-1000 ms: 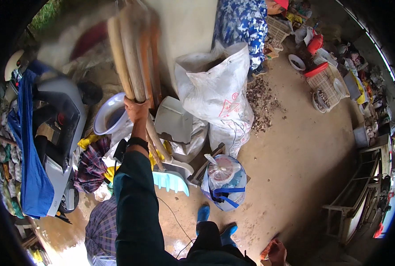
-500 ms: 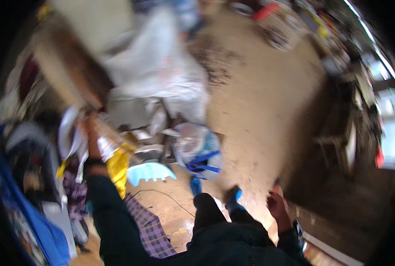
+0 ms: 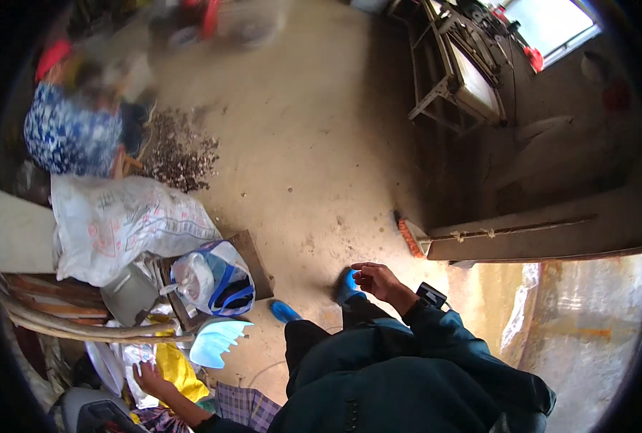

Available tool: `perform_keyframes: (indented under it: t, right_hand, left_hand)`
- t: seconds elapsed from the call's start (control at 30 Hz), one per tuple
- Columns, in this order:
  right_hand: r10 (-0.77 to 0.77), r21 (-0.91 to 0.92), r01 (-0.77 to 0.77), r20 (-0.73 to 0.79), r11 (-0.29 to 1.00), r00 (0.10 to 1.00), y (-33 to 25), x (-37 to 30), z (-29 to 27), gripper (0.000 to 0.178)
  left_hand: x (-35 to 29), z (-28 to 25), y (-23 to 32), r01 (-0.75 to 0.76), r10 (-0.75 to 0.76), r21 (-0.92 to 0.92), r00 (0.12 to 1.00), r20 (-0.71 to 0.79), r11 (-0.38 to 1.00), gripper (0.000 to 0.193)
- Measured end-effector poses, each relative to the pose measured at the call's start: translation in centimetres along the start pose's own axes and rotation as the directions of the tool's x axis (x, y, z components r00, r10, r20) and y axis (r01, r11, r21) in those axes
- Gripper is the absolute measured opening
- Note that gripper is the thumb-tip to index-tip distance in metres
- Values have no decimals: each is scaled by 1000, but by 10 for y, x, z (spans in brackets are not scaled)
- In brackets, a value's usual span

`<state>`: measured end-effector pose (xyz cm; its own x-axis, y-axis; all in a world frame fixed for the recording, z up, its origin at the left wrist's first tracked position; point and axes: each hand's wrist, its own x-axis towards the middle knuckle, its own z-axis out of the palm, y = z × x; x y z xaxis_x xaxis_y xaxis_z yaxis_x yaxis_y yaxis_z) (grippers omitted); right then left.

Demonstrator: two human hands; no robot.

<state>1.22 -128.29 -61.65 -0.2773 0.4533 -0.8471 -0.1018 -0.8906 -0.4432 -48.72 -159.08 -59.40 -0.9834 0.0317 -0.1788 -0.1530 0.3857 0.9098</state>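
Note:
My left hand hangs over a heap at the lower left with its fingers apart and nothing in them. Beside it lie white and yellow plastic bags, with long wooden poles just beyond. A light blue dustpan with a toothed edge is near the pole ends. My right hand is in front of my body above a blue-covered foot, fingers loosely stretched and empty. Beyond it to the right, a broom with orange bristles lies against a low dark panel, its long handle pointing right.
A white woven sack and a blue-white bag stand at the left. A person in a patterned top sits behind them, beside dark scattered debris. A metal-framed table is at the far right.
My view has turned right, bringing the broom into sight. My left hand, earlier reaching out beside a wooden board, is drawn back low. My right hand has come in before my body.

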Motion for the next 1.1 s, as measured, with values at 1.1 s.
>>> perform_keyframes:
  t: [1.1]
  right_hand:
    - [-327, 718, 508, -392, 477, 860, -283, 41, -342, 37]
  left_hand:
    - [-477, 796, 235, -286, -221, 201, -42, 974, 937, 27]
